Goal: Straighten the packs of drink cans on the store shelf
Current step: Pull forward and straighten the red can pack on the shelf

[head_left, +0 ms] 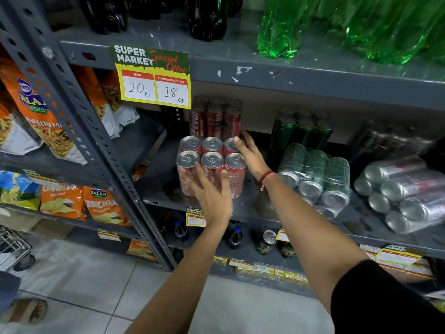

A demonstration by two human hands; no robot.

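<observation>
A shrink-wrapped pack of red cola cans (212,162) stands upright near the front of the grey shelf (250,214). My left hand (212,194) lies flat against the pack's front, fingers spread. My right hand (250,155) rests open against its right side, fingertips at the rear cans. Behind it stands a second red pack (216,119). A green pack (313,174) lies on its side to the right, can tops facing me. Another green pack (301,131) stands upright behind that one. At the far right a silver pack (404,191) lies tipped over.
A yellow price card (154,80) hangs from the shelf above. Dark bottles and green bottles (361,27) stand on that upper shelf. Snack bags (33,116) fill the rack to the left. Small bottles and a can (268,241) sit on the shelf below.
</observation>
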